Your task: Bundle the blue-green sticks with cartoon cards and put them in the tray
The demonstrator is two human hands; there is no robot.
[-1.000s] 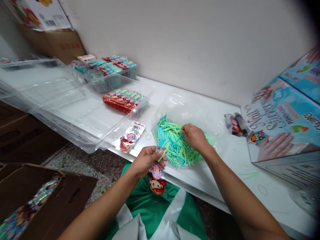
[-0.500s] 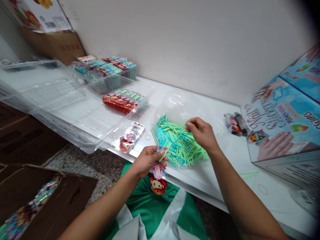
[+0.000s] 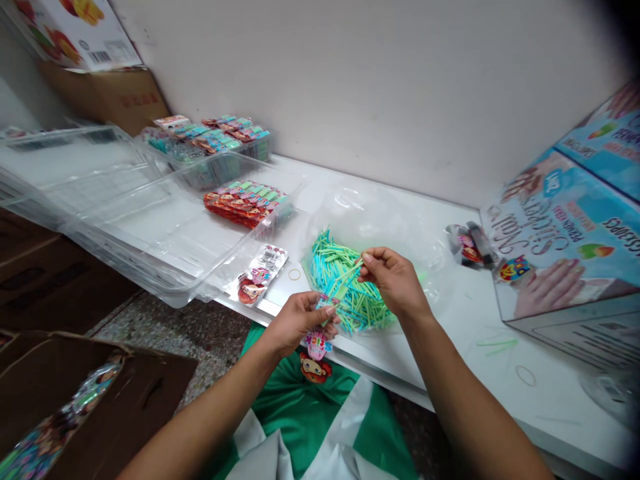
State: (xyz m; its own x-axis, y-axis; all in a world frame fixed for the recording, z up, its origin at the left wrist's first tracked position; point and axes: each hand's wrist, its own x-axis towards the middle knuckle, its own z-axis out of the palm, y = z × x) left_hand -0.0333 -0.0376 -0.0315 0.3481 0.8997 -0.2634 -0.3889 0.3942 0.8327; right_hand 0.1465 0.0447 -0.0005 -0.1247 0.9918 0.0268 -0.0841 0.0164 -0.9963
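My left hand (image 3: pixel 303 323) is closed around a candy packet (image 3: pixel 316 368) printed with a red-haired cartoon face, which hangs below the fingers over the table's front edge. Pale green and blue strips show at the packet's upper end. Thumb and fingertips of my right hand (image 3: pixel 393 277) pinch a thin green stick (image 3: pixel 354 268) that slants down toward the packet. Beneath and behind both hands, a clear plastic bag (image 3: pixel 373 210) lies spread with a heap of loose green and blue sticks (image 3: pixel 333 257) in it. Another packet (image 3: pixel 260 275) lies flat left of the heap.
At left, a clear plastic tray (image 3: pixel 185 283) holds a row of red packets (image 3: pixel 245 202); behind it stands a filled tub (image 3: pixel 220 143). A printed carton (image 3: pixel 570 240) stands at right. Rubber bands (image 3: pixel 525 376) and stray sticks (image 3: pixel 500 345) lie near it. An open cardboard box (image 3: pixel 120 400) sits lower left.
My right hand has moved left and slightly down, from above the heap toward the packet, with the stick in its fingertips. My left hand has barely moved.
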